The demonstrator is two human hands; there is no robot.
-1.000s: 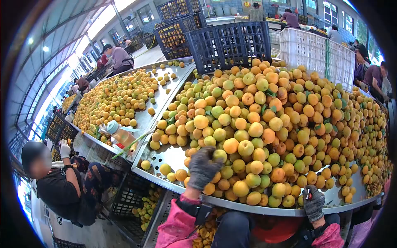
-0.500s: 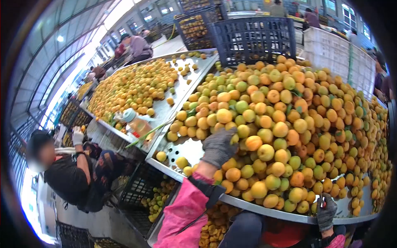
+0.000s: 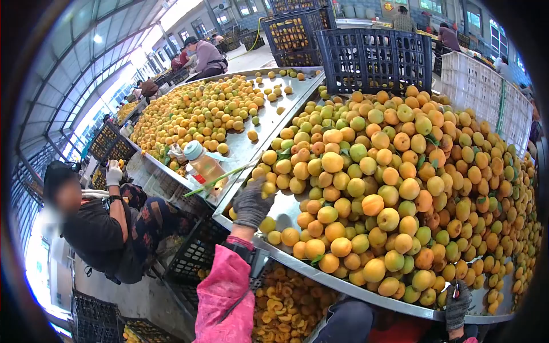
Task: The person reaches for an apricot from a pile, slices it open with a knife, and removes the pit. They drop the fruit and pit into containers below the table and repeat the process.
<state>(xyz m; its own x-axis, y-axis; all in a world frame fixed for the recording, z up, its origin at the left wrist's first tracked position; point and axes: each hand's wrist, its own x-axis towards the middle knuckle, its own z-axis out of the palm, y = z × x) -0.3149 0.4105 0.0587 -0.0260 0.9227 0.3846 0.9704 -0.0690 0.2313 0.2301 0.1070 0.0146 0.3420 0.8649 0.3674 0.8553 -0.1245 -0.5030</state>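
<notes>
My left hand (image 3: 253, 206), in a dark grey knitted glove, is over the left corner of a metal sorting table (image 3: 303, 264). It is beside a few loose apricots, and its fingers are blurred and partly turned away. A big heap of yellow-orange and greenish apricots (image 3: 394, 188) covers the table. Near the front edge at the right, my right hand (image 3: 457, 306), also gloved, is closed around a small object with a shiny, reddish part. Its kind is too small to make out. Below the table edge, a container holds split apricot halves (image 3: 294, 303).
A second metal table (image 3: 289, 100) bears more apricots and a bottle with a pale blue lid (image 3: 203, 163). A green stalk (image 3: 223, 182) lies across the tables' edges. Black crates (image 3: 374, 60) and a white crate (image 3: 486, 94) stand behind. At left sits a co-worker (image 3: 103, 228).
My left hand has moved left, from the heap to the table's corner, and more bare metal shows beside it. My right hand stays near the front edge. The view has shifted slightly.
</notes>
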